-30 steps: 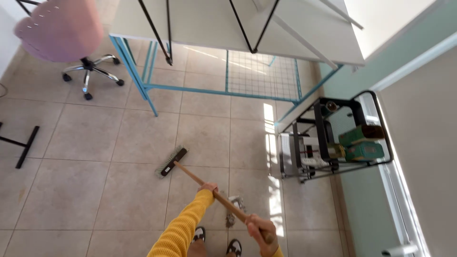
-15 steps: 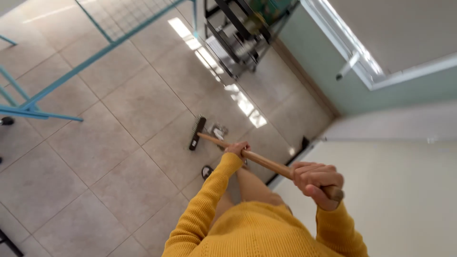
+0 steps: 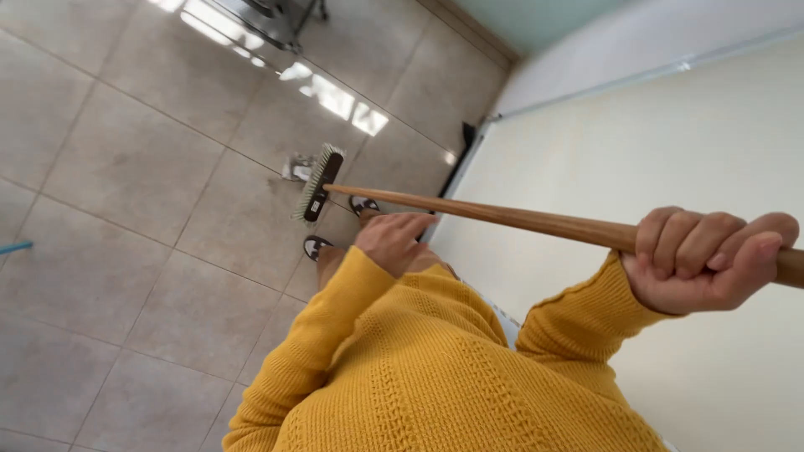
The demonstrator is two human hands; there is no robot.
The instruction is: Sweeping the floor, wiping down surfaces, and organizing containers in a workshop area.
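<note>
A broom with a long wooden handle (image 3: 519,219) runs across the view from the right edge to the tiled floor. Its dark head with pale green bristles (image 3: 316,184) rests on a tile next to a small whitish object (image 3: 295,167). My right hand (image 3: 703,255) is closed tight around the handle's upper end. Lower down, my left hand (image 3: 394,238) sits against the underside of the handle with its fingers curled along it. Both arms are in yellow knitted sleeves. My two shoes (image 3: 362,203) show just behind the broom head.
Beige floor tiles (image 3: 126,167) fill the left half. A large pale flat surface (image 3: 636,117) with a dark foot (image 3: 466,136) takes up the right. Legs of a metal cart (image 3: 276,21) stand at the top, in a sunlit patch. A blue bar (image 3: 12,247) pokes in at the left.
The view has swung right and down, so my body fills the bottom. The broom head has been drawn in toward my feet. My right hand has moved to the right edge.
</note>
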